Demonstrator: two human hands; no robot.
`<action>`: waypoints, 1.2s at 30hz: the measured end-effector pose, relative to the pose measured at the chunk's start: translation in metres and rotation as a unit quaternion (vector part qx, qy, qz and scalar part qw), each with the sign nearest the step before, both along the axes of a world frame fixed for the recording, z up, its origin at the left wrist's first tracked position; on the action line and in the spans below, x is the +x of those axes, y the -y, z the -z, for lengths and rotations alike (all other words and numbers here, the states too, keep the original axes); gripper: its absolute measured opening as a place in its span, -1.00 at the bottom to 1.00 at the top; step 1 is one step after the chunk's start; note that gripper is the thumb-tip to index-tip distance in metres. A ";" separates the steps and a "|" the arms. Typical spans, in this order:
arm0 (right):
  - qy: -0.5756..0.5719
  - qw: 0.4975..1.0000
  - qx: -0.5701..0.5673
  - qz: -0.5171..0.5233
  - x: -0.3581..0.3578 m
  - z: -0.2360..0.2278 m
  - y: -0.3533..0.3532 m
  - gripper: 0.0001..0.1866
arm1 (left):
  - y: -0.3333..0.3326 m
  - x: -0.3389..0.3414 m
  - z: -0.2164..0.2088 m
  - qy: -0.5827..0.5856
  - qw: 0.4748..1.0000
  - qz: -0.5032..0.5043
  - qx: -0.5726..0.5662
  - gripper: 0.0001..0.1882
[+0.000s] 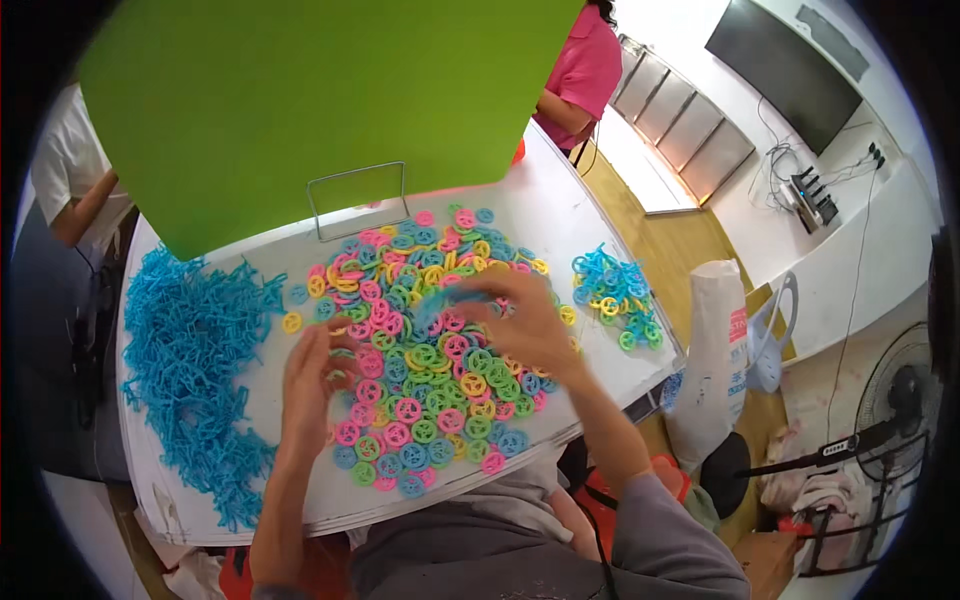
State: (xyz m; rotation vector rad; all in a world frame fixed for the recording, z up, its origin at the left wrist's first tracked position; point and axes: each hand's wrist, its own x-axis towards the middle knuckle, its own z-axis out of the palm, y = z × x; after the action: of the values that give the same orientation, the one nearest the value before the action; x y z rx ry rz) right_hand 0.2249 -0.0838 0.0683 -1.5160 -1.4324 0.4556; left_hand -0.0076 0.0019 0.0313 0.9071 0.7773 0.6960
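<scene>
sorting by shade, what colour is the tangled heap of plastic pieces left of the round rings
Blue, all one shade: the tangled heap shows best in the head view, beside the left hand.

Tabletop (560, 215) crowded. Centre buried under a heap of coloured plastic rings (420, 350); left side blocked by a tangle of blue plastic pieces (195, 370). Wire stand (357, 200) and a green sheet (310, 100) close off the far edge. Bare strip between the rings and a smaller ring pile (615, 295) at right; bare patch far right too.

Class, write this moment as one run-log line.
left hand on ring pile | right hand blurred above pile | blue scrap heap left
</scene>
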 end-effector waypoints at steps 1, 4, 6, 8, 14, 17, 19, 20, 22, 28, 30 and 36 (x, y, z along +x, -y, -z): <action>-0.011 1.000 0.001 0.025 0.030 0.002 0.005 -0.78 | -0.002 -0.004 0.004 -0.053 0.993 -0.053 0.096 -0.70; 0.044 0.979 -0.058 0.189 0.143 0.019 0.032 -0.82 | -0.013 -0.006 0.005 -0.007 0.982 -0.138 0.126 -0.71; 0.130 0.965 -0.078 0.216 0.186 0.014 0.050 -0.80 | -0.019 -0.009 0.003 0.009 0.972 -0.180 0.149 -0.71; 0.135 0.956 -0.154 0.212 0.209 0.016 0.056 -0.79 | -0.022 -0.018 -0.001 0.056 0.955 -0.240 0.167 -0.74; 0.155 0.949 -0.191 0.197 0.250 0.034 0.052 -0.72 | -0.047 -0.050 -0.028 -0.105 0.876 -0.334 0.332 -0.81; 0.187 0.935 -0.096 0.285 0.201 0.013 0.029 -0.71 | -0.061 -0.082 -0.019 -0.429 0.773 -0.173 0.433 -0.79; 0.146 0.964 -0.038 0.217 0.163 0.005 0.004 -0.74 | -0.059 -0.085 0.000 -0.479 0.711 -0.181 0.482 -0.80; 0.114 0.980 0.017 0.161 0.145 0.002 -0.006 -0.76 | -0.059 -0.081 0.010 -0.511 0.653 -0.179 0.530 -0.81; 0.077 0.989 0.031 0.121 0.109 0.006 -0.029 -0.81 | -0.057 -0.070 0.016 -0.515 0.636 -0.185 0.545 -0.83; -0.066 0.997 0.025 0.016 0.019 0.011 -0.045 -0.84 | -0.065 -0.058 0.028 -0.529 0.598 -0.192 0.571 -0.85; -0.081 0.997 0.011 0.009 0.010 0.019 -0.045 -0.85 | -0.068 -0.061 0.027 -0.514 0.599 -0.200 0.580 -0.85; -0.089 0.996 0.011 -0.006 -0.002 0.031 -0.043 -0.87 | -0.060 -0.060 -0.001 -0.437 0.682 -0.253 0.529 -0.83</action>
State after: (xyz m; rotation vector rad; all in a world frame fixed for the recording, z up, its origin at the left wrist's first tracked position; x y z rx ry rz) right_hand 0.2230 -0.0405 0.0371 -1.4135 -1.3046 0.5667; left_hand -0.0680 0.0615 0.0319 2.2387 1.5585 1.2689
